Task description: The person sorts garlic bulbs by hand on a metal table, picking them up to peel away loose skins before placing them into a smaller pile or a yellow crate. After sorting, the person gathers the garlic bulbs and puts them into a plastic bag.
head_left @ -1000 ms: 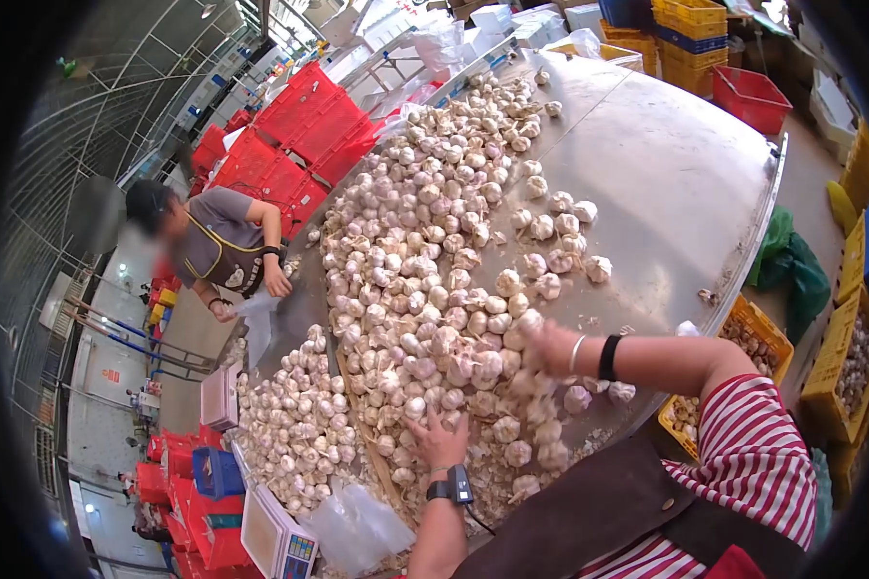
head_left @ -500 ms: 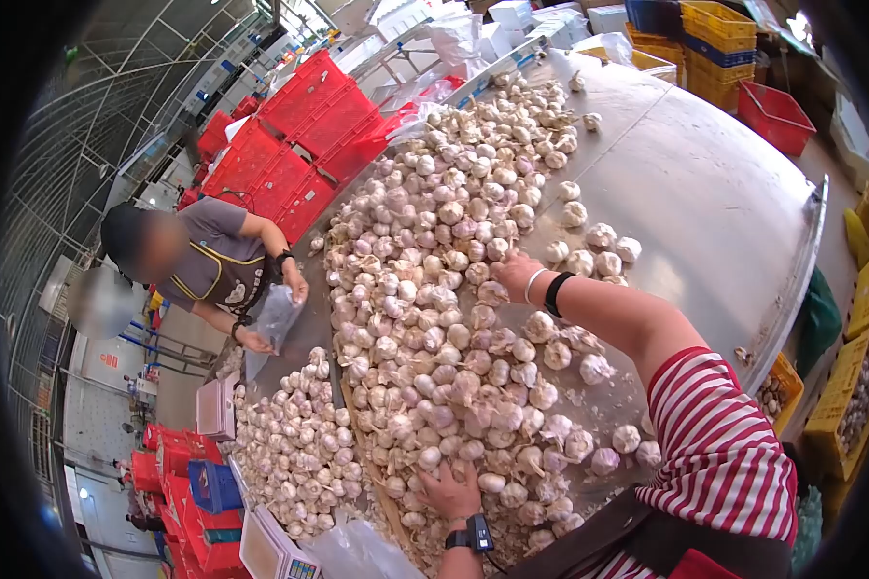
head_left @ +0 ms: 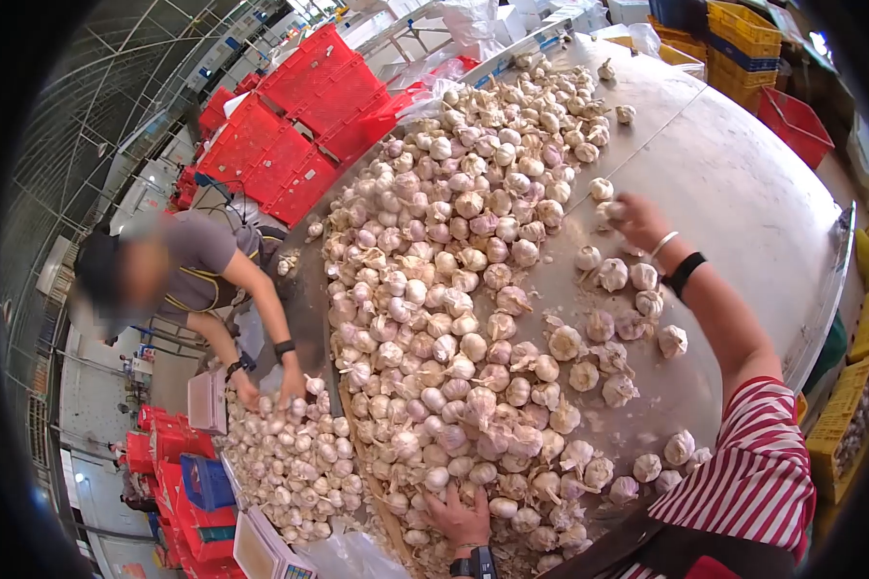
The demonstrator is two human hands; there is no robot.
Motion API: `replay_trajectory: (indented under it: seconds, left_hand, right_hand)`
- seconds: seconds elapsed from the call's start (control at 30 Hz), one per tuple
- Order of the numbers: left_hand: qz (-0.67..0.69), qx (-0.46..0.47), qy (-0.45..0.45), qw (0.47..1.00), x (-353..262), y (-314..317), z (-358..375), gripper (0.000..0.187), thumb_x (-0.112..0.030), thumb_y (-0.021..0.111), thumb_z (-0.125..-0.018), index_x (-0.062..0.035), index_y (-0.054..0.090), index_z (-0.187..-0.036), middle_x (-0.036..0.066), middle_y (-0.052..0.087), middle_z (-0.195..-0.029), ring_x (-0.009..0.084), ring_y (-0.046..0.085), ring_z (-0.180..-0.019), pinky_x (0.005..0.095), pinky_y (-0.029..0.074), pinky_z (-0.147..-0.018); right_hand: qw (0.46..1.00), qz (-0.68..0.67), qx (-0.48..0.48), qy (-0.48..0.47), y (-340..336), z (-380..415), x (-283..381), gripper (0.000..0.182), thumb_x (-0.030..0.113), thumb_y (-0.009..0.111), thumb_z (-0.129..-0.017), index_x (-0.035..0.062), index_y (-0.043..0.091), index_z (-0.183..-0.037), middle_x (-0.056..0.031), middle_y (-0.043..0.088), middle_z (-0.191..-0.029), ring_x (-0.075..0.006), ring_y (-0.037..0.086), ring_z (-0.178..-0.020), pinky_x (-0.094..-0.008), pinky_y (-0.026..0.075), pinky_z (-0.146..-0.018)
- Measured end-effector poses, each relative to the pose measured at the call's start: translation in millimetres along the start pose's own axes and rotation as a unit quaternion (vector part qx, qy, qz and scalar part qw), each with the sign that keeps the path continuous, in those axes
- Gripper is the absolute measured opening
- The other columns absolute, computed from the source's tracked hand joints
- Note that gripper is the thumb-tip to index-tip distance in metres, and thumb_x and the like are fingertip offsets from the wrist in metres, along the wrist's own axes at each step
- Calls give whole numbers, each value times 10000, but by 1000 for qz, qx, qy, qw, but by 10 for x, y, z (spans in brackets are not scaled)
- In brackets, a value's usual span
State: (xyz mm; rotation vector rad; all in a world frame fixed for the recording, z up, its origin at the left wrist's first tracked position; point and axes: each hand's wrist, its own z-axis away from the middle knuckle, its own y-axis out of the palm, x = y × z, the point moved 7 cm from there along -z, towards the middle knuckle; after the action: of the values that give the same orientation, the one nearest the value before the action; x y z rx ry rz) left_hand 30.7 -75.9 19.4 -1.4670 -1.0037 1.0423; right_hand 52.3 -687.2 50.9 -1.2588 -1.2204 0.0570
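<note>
A large heap of garlic bulbs (head_left: 454, 289) covers the left and middle of the metal table (head_left: 714, 164). My right hand (head_left: 639, 224), slightly blurred, is over the table right of the heap, its fingers closed around a garlic bulb (head_left: 608, 214). Just below that hand, several loose bulbs (head_left: 612, 274) sit apart from the heap. At the heap's near end, my left hand (head_left: 461, 519) rests on the bulbs with its fingers spread, gripping nothing visible. A dark watch-like device (head_left: 475, 562) is on my left wrist.
Across a divider strip (head_left: 352, 415), a co-worker (head_left: 198, 261) has both hands in a smaller garlic pile (head_left: 294, 458). Scales (head_left: 266, 545), a plastic bag (head_left: 352, 555) and red crates (head_left: 304, 121) stand along that side. Yellow crates (head_left: 835, 434) are at the right.
My right hand has moved from the heap toward the right, over the table. My left hand stays on the bulbs. The co-worker has leaned in and put both hands onto the smaller pile.
</note>
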Motion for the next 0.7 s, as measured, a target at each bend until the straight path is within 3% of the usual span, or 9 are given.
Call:
replay_trajectory:
  seconds: [0.07, 0.13, 0.3, 0.37, 0.47, 0.53, 0.6, 0.67, 0.7]
  left_hand:
    - [4, 3, 6, 1000, -1, 7, 1, 611, -496, 685, -777, -52, 647, -1195, 303, 388, -1378, 451, 347, -1331, 694, 231, -1022]
    - [8, -5, 12, 1000, 9, 2, -7, 631, -515, 674, -777, -50, 645, -1202, 307, 382, -1380, 455, 340, -1335, 695, 229, -1025]
    - [7, 8, 4, 1000, 10, 10, 0, 580, -469, 662, -793, -36, 629, -1176, 317, 382, -1378, 459, 317, -1347, 684, 226, -1029]
    - [0, 15, 2, 1000, 2, 4, -6, 578, -464, 664, -793, -36, 629, -1180, 318, 384, -1375, 458, 322, -1342, 679, 229, -1029]
    - [-18, 20, -8, 1000, -7, 7, -1, 574, -448, 664, -796, -43, 627, -1201, 319, 397, -1359, 462, 341, -1321, 668, 236, -1031]
    - [13, 15, 4, 1000, 14, -3, 7, 568, -443, 661, -799, -49, 631, -1207, 320, 404, -1346, 472, 349, -1310, 665, 236, -1035]
    - [18, 10, -10, 1000, 103, 58, 34, 558, -438, 666, -797, -47, 643, -1193, 328, 406, -1332, 482, 355, -1299, 662, 232, -1045]
    - [-6, 14, -1, 1000, 44, 18, 20, 548, -432, 673, -792, -42, 651, -1176, 337, 404, -1325, 485, 359, -1294, 654, 225, -1060]
    - [1, 17, -15, 1000, 48, 13, 21, 545, -423, 681, -788, -36, 651, -1171, 344, 412, -1308, 486, 362, -1291, 651, 217, -1069]
  right_hand:
    - [994, -48, 4, 93, -115, 53, -676, 358, 296, 747, -821, 40, 625, -1039, -151, 682, -927, -247, 675, -830, -350, 527, -742]
    - [877, -428, 107, 191, 256, 229, -1100, 389, 105, 743, -843, 55, 560, -1182, -51, 661, -1018, -157, 641, -933, -307, 555, -816]
    - [903, -273, 303, 137, 780, 1003, 112, 557, 237, 760, -834, 119, 522, -1323, -61, 655, -1040, -129, 618, -897, -292, 539, -753]
    - [841, -333, 371, 211, 941, 1406, 776, 524, 243, 735, -851, 138, 524, -1320, -61, 660, -971, -137, 616, -817, -289, 535, -689]
    - [852, -229, 469, -31, 1354, 1765, 1418, 465, 265, 736, -851, 133, 560, -1261, -69, 670, -895, -149, 623, -804, -323, 520, -689]
    - [838, -201, 495, -114, 1202, 1574, 1625, 545, 342, 699, -854, 96, 536, -1313, -144, 670, -885, -244, 645, -829, -380, 518, -736]
    - [940, -208, 208, -171, 988, 884, 1372, 450, 392, 669, -883, 69, 588, -1185, -167, 673, -853, -241, 631, -745, -405, 514, -709]
    - [992, -79, 81, 60, 729, 93, 656, 416, 414, 687, -870, 19, 649, -997, -124, 636, -704, -205, 614, -618, -369, 502, -585]
    - [983, -169, -51, 60, 489, -126, 427, 435, 430, 699, -854, 0, 662, -907, -104, 629, -698, -205, 600, -585, -363, 496, -556]
